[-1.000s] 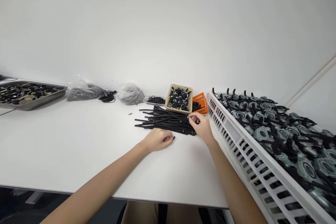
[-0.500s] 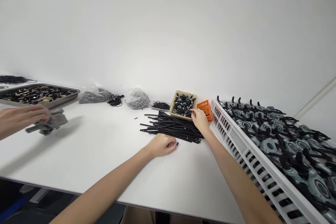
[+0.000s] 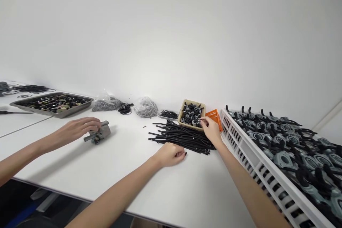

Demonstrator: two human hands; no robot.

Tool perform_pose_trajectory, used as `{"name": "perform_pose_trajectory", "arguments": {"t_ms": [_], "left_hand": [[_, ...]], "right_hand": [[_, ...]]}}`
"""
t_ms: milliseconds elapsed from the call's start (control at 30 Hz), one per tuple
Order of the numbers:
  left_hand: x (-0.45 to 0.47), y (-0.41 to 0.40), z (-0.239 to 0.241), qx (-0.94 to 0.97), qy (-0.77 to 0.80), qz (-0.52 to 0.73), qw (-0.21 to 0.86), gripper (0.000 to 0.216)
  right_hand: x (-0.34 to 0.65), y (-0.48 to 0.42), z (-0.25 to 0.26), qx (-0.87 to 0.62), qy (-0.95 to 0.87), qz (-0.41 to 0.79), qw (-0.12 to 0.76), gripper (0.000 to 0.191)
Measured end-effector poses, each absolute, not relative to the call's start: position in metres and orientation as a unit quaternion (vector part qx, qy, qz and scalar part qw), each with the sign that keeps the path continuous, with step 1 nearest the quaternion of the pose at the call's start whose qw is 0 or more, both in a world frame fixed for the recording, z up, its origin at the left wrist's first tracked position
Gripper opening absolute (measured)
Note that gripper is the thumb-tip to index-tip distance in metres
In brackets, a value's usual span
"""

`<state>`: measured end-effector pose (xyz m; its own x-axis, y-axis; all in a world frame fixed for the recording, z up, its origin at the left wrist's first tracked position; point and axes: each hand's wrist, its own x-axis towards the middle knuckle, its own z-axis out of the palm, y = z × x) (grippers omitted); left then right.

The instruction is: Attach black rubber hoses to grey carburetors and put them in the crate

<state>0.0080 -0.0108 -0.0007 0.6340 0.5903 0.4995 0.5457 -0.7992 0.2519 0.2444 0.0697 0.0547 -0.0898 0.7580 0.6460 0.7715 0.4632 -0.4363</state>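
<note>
My left hand [image 3: 171,154] rests on the white table in a loose fist. Whatever its curled fingers hold, if anything, is hidden. Just beyond it lies a bundle of black rubber tubes [image 3: 179,136]. My right hand [image 3: 212,131] reaches over the right end of the tubes to a cream basket [image 3: 179,118]. Its thumb and fingers are pinched together at the basket's front right edge, among small black-and-metal fittings [image 3: 191,112]. I cannot make out what is between the fingertips.
A co-worker's hand [image 3: 80,128] is on a grey metal carburetor-like part [image 3: 103,133] at left. An orange basket [image 3: 217,119] adjoins a white crate [image 3: 240,140] of similar parts with hoses. Along the wall stand bagged small parts [image 3: 146,107], black rings [image 3: 169,114] and a metal tray [image 3: 62,114].
The view has shifted left, so the table things appear farther right. The co-worker's hand has brought the grey metal part rightward onto the table. My hands have hardly moved relative to the tubes and basket.
</note>
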Motion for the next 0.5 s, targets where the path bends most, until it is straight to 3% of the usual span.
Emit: {"name": "perform_pose_trajectory", "arguments": {"t_ms": [100,167,367,500], "left_hand": [[0.008,-0.008,-0.001,0.902,0.315,0.293,0.026,0.025],[0.007,-0.009,0.003,0.9,0.319,0.296,0.012,0.026],[-0.034,-0.046,0.032,0.878,0.364,0.309,-0.03,0.025],[-0.125,-0.081,0.037,0.763,0.584,0.273,-0.044,0.033]], "right_hand": [[0.234,0.042,0.038,-0.487,-0.667,0.112,0.553,0.025],[0.226,0.026,0.024,-0.47,-0.643,0.159,0.583,0.028],[0.216,-0.001,0.001,-0.457,-0.731,0.082,0.5,0.02],[0.216,-0.003,0.001,-0.448,-0.747,0.052,0.488,0.018]]}}
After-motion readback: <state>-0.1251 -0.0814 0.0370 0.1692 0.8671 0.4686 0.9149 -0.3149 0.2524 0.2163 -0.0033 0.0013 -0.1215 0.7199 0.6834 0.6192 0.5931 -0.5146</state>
